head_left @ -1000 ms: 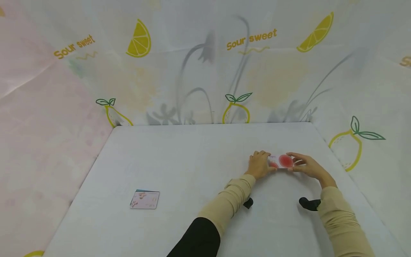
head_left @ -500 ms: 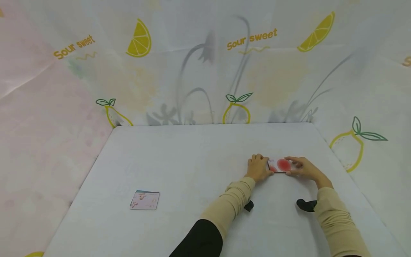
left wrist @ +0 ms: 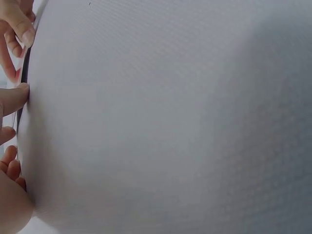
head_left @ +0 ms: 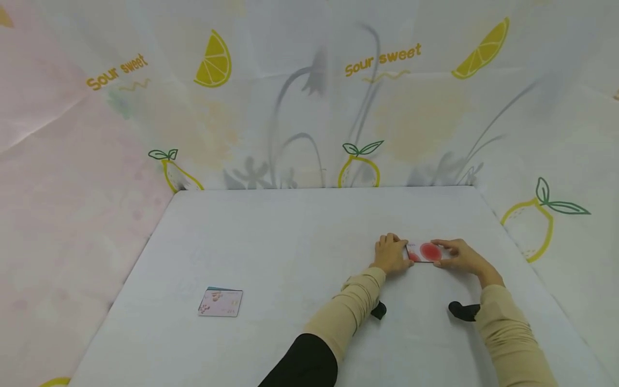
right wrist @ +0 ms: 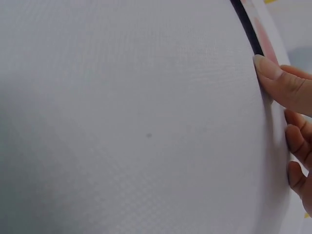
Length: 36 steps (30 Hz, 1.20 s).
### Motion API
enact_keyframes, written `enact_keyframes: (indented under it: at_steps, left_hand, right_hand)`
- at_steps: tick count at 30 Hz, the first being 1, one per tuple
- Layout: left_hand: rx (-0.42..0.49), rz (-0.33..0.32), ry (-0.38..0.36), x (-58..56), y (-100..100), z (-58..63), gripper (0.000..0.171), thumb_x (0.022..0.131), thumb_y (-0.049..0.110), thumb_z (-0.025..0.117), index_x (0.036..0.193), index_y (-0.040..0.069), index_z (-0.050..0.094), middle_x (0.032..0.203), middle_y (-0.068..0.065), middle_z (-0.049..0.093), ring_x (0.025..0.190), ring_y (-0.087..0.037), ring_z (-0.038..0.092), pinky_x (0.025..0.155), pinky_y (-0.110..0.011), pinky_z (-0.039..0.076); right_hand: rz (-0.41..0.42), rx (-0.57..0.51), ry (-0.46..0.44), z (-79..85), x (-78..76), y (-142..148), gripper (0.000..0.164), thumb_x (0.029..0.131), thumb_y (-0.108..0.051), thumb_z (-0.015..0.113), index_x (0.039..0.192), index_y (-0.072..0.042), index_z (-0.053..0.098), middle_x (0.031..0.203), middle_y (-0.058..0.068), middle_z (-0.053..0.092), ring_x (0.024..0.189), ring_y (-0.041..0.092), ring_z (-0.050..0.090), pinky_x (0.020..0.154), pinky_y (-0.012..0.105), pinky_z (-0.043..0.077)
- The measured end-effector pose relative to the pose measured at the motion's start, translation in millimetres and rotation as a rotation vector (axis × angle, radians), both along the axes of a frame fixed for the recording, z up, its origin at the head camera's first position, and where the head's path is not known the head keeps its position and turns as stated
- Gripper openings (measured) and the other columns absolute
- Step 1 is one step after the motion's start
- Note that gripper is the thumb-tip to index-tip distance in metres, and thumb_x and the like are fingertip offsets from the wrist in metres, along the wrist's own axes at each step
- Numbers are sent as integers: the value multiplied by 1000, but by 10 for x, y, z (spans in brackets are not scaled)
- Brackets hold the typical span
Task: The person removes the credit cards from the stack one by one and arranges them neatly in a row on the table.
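Note:
A white card with red circles (head_left: 430, 251) lies low over the right part of the table, its long side facing the person. My left hand (head_left: 390, 253) pinches its left end, with the thumb at the near edge and fingers at the far edge. At the opposite end my right hand (head_left: 464, 258) pinches it the same way. The left wrist view shows the card's dark edge (left wrist: 24, 68) close against the white surface, with both thumbs on it. In the right wrist view the right thumb (right wrist: 270, 73) presses that dark edge (right wrist: 248, 29).
Toward the left of the white table (head_left: 290, 242) lies a pale pink card (head_left: 220, 303) with floral print, over a blue one (head_left: 215, 288) that peeks out behind it. A lemon-patterned backdrop (head_left: 300, 107) rises behind the table. Black wrist mounts (head_left: 463, 311) stick out under the sleeves.
Both hands have brought the red-circled card slightly lower and nearer to the person, down to the table surface, keeping their grip on its ends. The pink and blue cards have not moved.

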<state>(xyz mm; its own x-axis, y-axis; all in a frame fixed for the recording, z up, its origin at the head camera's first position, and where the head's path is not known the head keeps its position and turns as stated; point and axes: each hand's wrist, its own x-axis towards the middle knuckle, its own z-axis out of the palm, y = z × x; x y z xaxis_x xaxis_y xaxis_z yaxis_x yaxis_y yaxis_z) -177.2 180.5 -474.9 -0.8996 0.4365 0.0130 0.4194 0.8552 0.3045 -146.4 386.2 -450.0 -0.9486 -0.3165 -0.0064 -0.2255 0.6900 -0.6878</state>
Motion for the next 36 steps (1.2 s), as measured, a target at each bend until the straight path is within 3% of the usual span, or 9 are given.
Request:
enact_keyframes:
  at_steps: [9,23,31,36]
  left_hand:
    - [-19,4,-22,-14,9,3,53,75,50,62,124,30,52,114,7,42,103,-10,36,81,-23,31]
    - [5,-2,-50,6,-14,17,54,75,51,63,123,29,52,117,7,41,105,-11,36,82,-23,30]
    - [15,-5,-55,18,-34,33,54,74,50,63,122,29,53,117,6,41,104,-11,36,80,-22,30]
    - [29,-10,-47,20,-44,32,54,74,50,64,122,28,53,116,6,41,104,-11,36,79,-22,30]
  right_hand:
    - [31,-7,-8,4,-17,-4,54,71,-8,72,115,12,49,119,36,43,105,54,40,80,65,33]
    - [-20,-5,-90,2,-5,-14,60,73,-12,71,122,10,45,124,36,37,106,56,37,81,64,34]
    - [38,-69,-20,-44,-1,31,55,73,-21,71,121,-4,52,120,30,45,100,53,42,72,60,39]
    - [-18,-41,-78,-2,11,-12,60,72,-17,72,121,6,47,123,35,41,105,55,38,79,63,35]
